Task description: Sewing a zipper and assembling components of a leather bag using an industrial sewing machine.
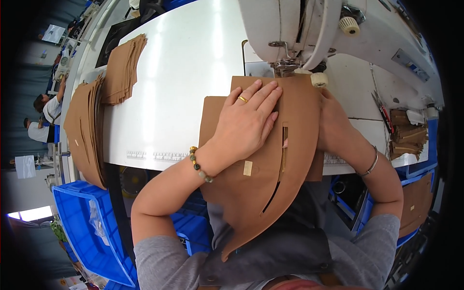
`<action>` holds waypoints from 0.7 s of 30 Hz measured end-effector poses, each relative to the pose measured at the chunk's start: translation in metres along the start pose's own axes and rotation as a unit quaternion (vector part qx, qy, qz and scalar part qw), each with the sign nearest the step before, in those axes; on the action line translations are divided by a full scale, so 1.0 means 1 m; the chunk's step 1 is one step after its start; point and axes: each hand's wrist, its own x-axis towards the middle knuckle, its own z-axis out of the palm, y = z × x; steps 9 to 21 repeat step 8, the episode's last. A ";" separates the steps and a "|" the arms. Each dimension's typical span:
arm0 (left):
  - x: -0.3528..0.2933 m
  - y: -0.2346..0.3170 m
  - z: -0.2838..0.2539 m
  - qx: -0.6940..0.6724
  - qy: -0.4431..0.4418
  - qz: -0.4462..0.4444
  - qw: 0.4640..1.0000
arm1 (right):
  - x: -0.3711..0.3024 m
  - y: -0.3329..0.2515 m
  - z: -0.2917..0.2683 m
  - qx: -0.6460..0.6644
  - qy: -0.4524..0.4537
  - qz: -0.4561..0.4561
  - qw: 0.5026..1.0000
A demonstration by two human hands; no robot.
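A large brown leather-like panel with a curved right side lies under the sewing machine's needle area and hangs over the table edge toward me. A narrow slot in it shows what looks like zipper teeth, and a dark curved slit lies nearer me. My left hand rests flat on the panel, fingers stretched toward the presser foot. At the panel's right edge is my right hand, its fingers mostly hidden beneath; a fingertip shows through the slot. Another brown piece lies underneath at the left.
Stacks of brown panels and smaller brown pieces lie at the left of the white table. Scissors or tweezers and brown scraps are at the right. Blue bins stand below. People sit in the far left background.
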 end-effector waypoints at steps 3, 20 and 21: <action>0.001 0.001 0.001 0.015 0.008 -0.003 1.000 | -0.002 0.000 0.000 0.007 0.002 0.010 1.000; 0.005 -0.002 0.003 0.025 0.009 -0.003 1.000 | -0.004 0.000 -0.001 0.015 0.001 0.015 1.000; 0.005 -0.002 0.003 0.025 0.009 -0.003 1.000 | -0.004 0.000 -0.001 0.015 0.001 0.015 1.000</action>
